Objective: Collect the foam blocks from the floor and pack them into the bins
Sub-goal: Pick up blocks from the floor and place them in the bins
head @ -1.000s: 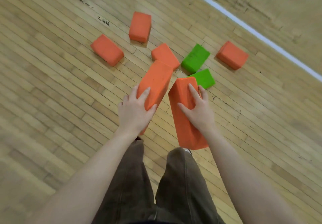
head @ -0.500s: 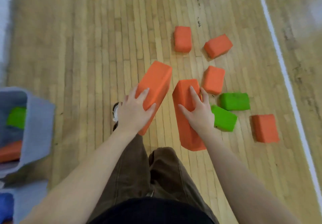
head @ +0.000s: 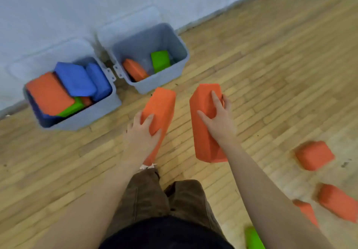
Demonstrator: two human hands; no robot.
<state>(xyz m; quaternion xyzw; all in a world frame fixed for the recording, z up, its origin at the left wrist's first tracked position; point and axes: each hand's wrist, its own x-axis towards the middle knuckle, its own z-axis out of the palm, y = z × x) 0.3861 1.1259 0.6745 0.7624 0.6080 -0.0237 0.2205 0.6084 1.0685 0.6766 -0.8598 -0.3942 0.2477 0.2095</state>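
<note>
Orange foam blocks, one gripped by left hand [head: 142, 132], one by right hand [head: 218, 121], now held near right bin [head: 182, 49], formerly out of view.

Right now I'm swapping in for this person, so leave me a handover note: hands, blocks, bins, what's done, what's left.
Left hand holds one orange block; right hand holds another, both in the air just short of the bins.
Left bin: piled with blue, orange and green blocks.
Right bin: one orange, one green, plenty of room.
Left: drop these two in, probably the right bin, then fetch the orange blocks and green one on the floor at right.
</note>
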